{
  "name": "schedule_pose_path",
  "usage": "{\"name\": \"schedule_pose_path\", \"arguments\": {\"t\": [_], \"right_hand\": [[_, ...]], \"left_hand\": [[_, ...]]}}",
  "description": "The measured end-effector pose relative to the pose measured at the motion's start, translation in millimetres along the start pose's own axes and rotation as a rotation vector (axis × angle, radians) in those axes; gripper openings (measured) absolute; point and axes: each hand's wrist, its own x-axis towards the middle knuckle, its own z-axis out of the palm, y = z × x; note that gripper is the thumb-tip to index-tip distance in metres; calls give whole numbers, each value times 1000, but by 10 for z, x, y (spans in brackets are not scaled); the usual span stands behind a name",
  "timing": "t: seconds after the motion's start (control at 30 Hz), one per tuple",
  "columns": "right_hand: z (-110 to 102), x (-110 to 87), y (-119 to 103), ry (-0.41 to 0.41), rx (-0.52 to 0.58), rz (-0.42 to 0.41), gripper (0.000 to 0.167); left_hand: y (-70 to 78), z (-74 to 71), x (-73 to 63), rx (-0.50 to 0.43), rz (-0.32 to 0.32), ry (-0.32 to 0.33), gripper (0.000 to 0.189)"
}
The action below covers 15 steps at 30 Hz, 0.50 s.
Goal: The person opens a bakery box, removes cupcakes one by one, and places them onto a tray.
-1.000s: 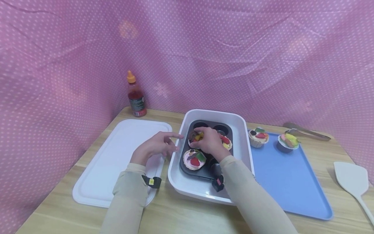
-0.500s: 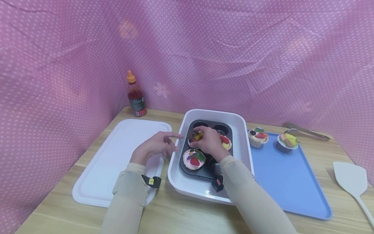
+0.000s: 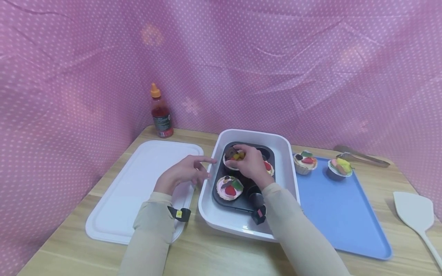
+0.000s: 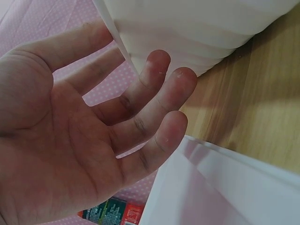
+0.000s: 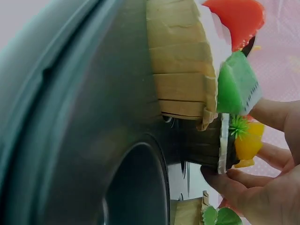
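My right hand grips a cupcake in a dark paper cup, topped with brown and yellow pieces, by its rim. In the right wrist view, that dark cup stands up from the black muffin pan, its base close to the pan's surface. Below it in the head view sits a pink-cream cupcake with a strawberry; another cupcake is partly hidden behind my right hand. My left hand has its fingers spread at the left rim of the white bin around the pan.
A white board lies left, with a sauce bottle behind it. On the right, a blue tray bears a light-cup cupcake and a dark-cup cupcake. Tongs and a white spatula lie beyond.
My right hand has moved slightly up and away with the dark-cup cupcake, which has risen a little from the pan. My left hand stays where it was.
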Motion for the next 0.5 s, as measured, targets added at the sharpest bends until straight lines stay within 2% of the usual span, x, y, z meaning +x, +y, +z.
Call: {"name": "schedule_pose_path", "arguments": {"t": [0.33, 0.5], "right_hand": [[-23, -5, -23, 14, 40, -13, 60], [-75, -27, -28, 36, 32, -53, 59]], "left_hand": [[35, -2, -21, -3, -11, -8, 54], [23, -14, -12, 5, 9, -15, 54]]}}
